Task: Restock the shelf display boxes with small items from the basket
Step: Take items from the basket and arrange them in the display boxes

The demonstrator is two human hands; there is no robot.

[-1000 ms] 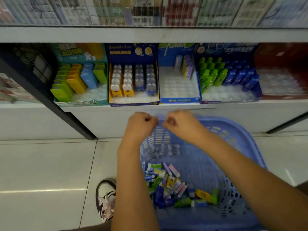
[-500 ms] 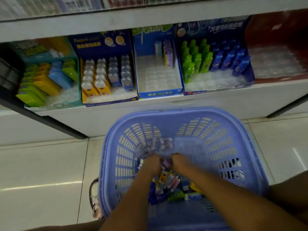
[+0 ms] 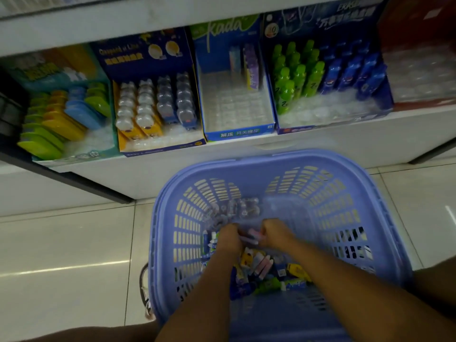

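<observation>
A purple-blue plastic basket (image 3: 271, 156) stands on the floor below the shelf. Its bottom holds several small colourful items (image 3: 261, 265) and some clear packets (image 3: 237, 208). Both my hands are down in the pile. My left hand (image 3: 228, 239) has its fingers curled under and hidden. My right hand (image 3: 276, 234) pinches a pale pink item (image 3: 254, 236) that lies between the two hands. On the shelf, the blue display box (image 3: 240, 133) is nearly empty, with two items (image 3: 251, 72) at its back.
Along the shelf stand a teal box (image 3: 74, 154), a navy-and-yellow box (image 3: 162, 149), a box of green and blue bottle shapes (image 3: 333, 124) and a red box (image 3: 419, 104). A dark shelf post (image 3: 74, 181) slants at the left. My shoe (image 3: 145, 292) is beside the basket.
Both hands have dropped from above the basket's rim down into the pile of items. The view has tilted down and moved closer to the basket.
</observation>
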